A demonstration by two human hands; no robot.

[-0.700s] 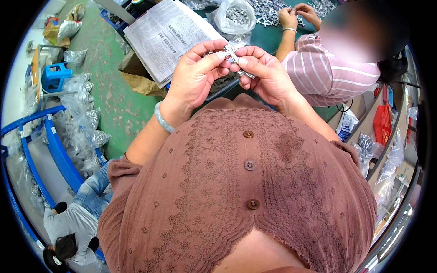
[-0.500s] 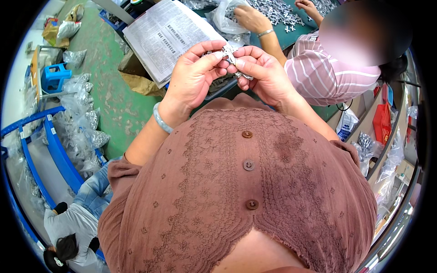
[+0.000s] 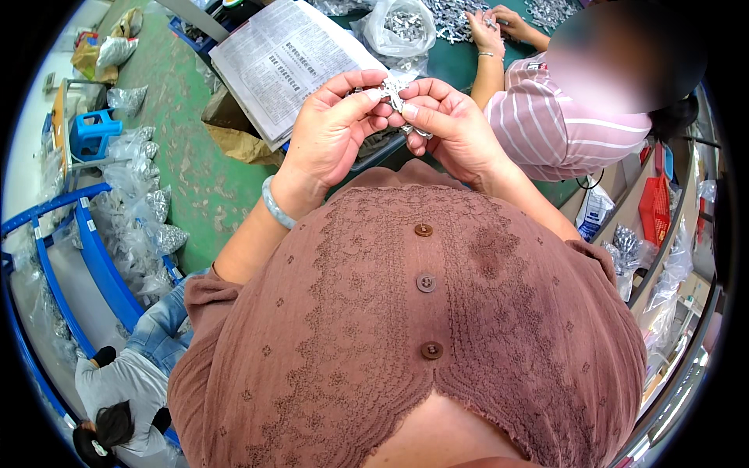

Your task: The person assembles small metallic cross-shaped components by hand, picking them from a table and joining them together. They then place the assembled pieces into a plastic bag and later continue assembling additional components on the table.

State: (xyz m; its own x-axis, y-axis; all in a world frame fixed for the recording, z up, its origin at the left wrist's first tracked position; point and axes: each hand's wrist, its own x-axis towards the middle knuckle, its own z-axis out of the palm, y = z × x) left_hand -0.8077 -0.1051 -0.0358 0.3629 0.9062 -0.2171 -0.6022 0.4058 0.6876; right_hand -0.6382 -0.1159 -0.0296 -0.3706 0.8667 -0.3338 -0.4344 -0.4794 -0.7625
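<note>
A small silver cross-shaped metal piece [image 3: 394, 97] is held up in front of my chest between both hands. My left hand [image 3: 334, 121] pinches one side of it between thumb and forefinger. From the other side, the thumb and curled fingers of my right hand [image 3: 452, 125] press on the same cross. More silver metal [image 3: 421, 132] shows under the right fingers, but its shape is mostly hidden. Beyond my left hand, sheets of printed newspaper [image 3: 290, 66] lie on a raised surface.
A green-topped table [image 3: 452, 74] bears heaps of silver crosses [image 3: 452, 19] and an open plastic bag [image 3: 402, 27] of them. To my right sits a co-worker in a striped shirt [image 3: 538, 117]. A blue stool [image 3: 95, 134] and filled bags [image 3: 144, 168] stand left; another person [image 3: 133, 390] is lower left.
The co-worker's hand has left the plastic bag and moved right, near their other hand, now with a small cross at the fingers. My own hands have hardly moved.
</note>
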